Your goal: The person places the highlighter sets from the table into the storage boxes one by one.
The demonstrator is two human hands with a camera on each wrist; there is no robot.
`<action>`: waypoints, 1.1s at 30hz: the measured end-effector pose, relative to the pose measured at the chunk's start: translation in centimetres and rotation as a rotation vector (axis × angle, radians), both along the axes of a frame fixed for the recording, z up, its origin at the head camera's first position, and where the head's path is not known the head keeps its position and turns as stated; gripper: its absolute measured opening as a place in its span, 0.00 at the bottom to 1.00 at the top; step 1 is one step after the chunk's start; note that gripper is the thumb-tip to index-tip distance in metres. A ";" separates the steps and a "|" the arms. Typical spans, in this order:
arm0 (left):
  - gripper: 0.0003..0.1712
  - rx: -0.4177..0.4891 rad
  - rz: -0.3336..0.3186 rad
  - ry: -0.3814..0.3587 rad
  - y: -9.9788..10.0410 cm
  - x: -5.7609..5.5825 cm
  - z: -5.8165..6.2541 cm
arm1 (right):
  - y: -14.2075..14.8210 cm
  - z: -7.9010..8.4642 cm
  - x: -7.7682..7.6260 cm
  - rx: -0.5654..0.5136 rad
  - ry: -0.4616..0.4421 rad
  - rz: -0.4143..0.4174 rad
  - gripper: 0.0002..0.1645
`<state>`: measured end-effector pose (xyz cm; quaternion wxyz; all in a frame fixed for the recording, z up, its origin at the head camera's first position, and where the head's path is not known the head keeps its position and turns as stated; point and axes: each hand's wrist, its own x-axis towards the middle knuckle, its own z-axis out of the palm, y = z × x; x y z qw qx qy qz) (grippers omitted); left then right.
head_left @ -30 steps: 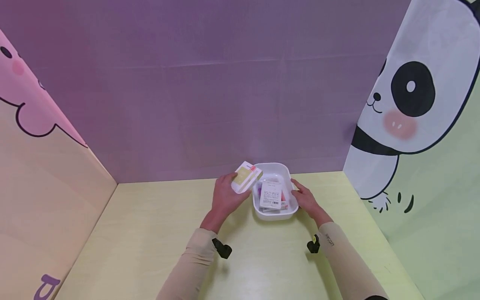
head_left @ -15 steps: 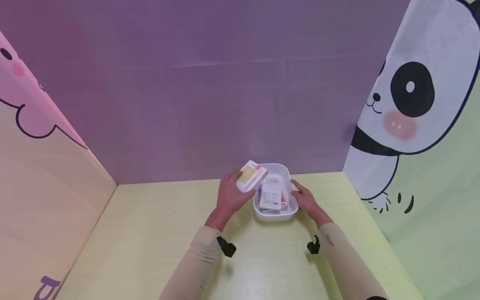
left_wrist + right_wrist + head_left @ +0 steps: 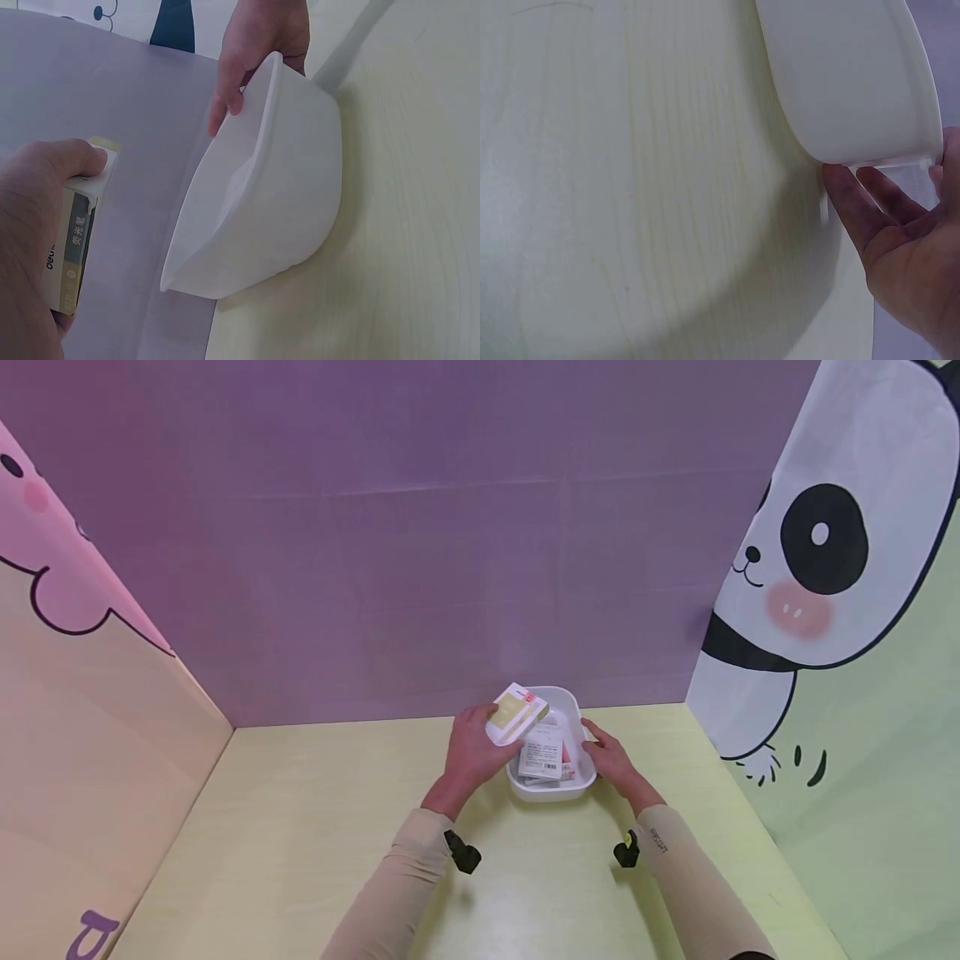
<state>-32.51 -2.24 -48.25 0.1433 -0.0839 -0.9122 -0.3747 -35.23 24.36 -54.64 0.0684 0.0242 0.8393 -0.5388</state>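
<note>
My left hand [image 3: 474, 752] pinches a small white highlighter box [image 3: 514, 713] with a yellowish panel, tilted above the left rim of a white plastic basin [image 3: 551, 793]. In the left wrist view the thumb lies on one end of that box [image 3: 71, 251], and Chinese print shows on its side. At the basin's right side, my right hand [image 3: 617, 765] grips the rim; the right wrist view shows its fingers [image 3: 851, 199] against the outer wall. Inside the basin lies a white printed box [image 3: 542, 750] over other small boxes, which are partly hidden.
The basin stands near the back edge of a pale wooden table [image 3: 300, 827]. A purple backdrop [image 3: 390, 552] rises behind it. Side panels carry a pink figure [image 3: 82, 585] on the left and a panda [image 3: 795, 635] on the right.
My left hand has moved rightward with the highlighter box, bringing it farther over the basin. The right hand and basin have stayed in place.
</note>
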 end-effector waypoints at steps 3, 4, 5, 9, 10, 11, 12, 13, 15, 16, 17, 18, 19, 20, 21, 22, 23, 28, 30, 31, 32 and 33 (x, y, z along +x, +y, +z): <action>0.43 -0.006 -0.004 -0.008 0.4 0.0 0.0 | 0.0 0.0 -0.1 -0.004 0.007 0.000 0.33; 0.43 -0.006 -0.006 -0.011 0.5 0.0 0.0 | 0.0 -0.1 -0.1 -0.004 0.010 0.001 0.33; 0.42 -0.005 -0.009 -0.013 0.6 0.0 0.0 | 0.0 -0.1 -0.1 -0.010 0.013 0.000 0.33; 0.43 -0.009 -0.018 -0.012 0.9 -0.1 -0.3 | 0.0 0.1 0.0 -0.012 0.021 -0.002 0.33; 0.43 -0.012 -0.020 -0.012 1.0 -0.1 -0.4 | 0.0 0.2 0.0 -0.011 0.022 -0.002 0.33; 0.43 -0.016 -0.020 -0.011 1.1 -0.2 -0.5 | 0.0 0.2 0.1 -0.013 0.023 -0.004 0.32; 0.42 -0.021 -0.020 -0.012 1.2 -0.2 -0.6 | 0.0 0.2 0.1 -0.010 0.022 -0.006 0.33; 0.42 -0.026 -0.021 -0.011 1.3 -0.2 -0.6 | -0.1 0.2 0.1 -0.009 0.021 -0.010 0.32; 0.42 -0.035 -0.019 -0.010 1.5 -0.2 -0.8 | -0.1 0.2 0.1 0.002 0.025 -0.008 0.33; 0.42 -0.037 -0.019 -0.007 1.5 -0.3 -0.8 | -0.1 0.1 0.0 0.005 0.023 -0.008 0.33; 0.42 -0.037 -0.019 -0.005 1.6 -0.3 -0.9 | -0.1 0.1 0.0 0.008 0.024 -0.008 0.33; 0.43 -0.039 -0.020 -0.003 1.7 -0.3 -0.9 | -0.1 0.1 0.0 0.009 0.024 -0.009 0.33; 0.43 -0.035 -0.022 0.002 1.8 -0.2 -0.9 | -0.1 0.0 0.0 0.010 0.025 -0.005 0.33; 0.42 -0.032 -0.025 0.002 1.9 -0.2 -1.0 | 0.0 0.0 0.0 0.009 0.025 -0.003 0.32; 0.43 -0.030 -0.030 0.001 2.0 -0.2 -1.0 | 0.0 -0.1 0.0 0.011 0.023 -0.003 0.32; 0.43 -0.029 -0.035 0.001 2.1 -0.2 -1.1 | 0.0 -0.1 0.0 0.008 0.022 -0.005 0.32; 0.43 -0.032 -0.040 -0.002 2.2 -0.1 -1.1 | 0.0 -0.1 -0.1 0.010 0.026 -0.003 0.32; 0.43 -0.048 -0.056 -0.007 2.6 -0.1 -1.5 | 0.0 -0.2 -0.1 -0.001 0.043 -0.005 0.31; 0.43 -0.044 -0.057 -0.001 2.8 0.0 -1.6 | 0.0 -0.1 -0.1 -0.007 0.043 -0.008 0.32; 0.43 -0.041 -0.057 0.001 2.9 0.0 -1.7 | -0.1 -0.1 -0.1 -0.013 0.040 -0.012 0.32; 0.43 -0.039 -0.057 0.001 2.9 0.0 -1.8 | -0.1 -0.1 -0.1 -0.008 0.039 -0.012 0.32; 0.43 -0.037 -0.057 0.001 3.0 0.0 -1.8 | -0.1 -0.2 -0.1 -0.006 0.040 -0.012 0.32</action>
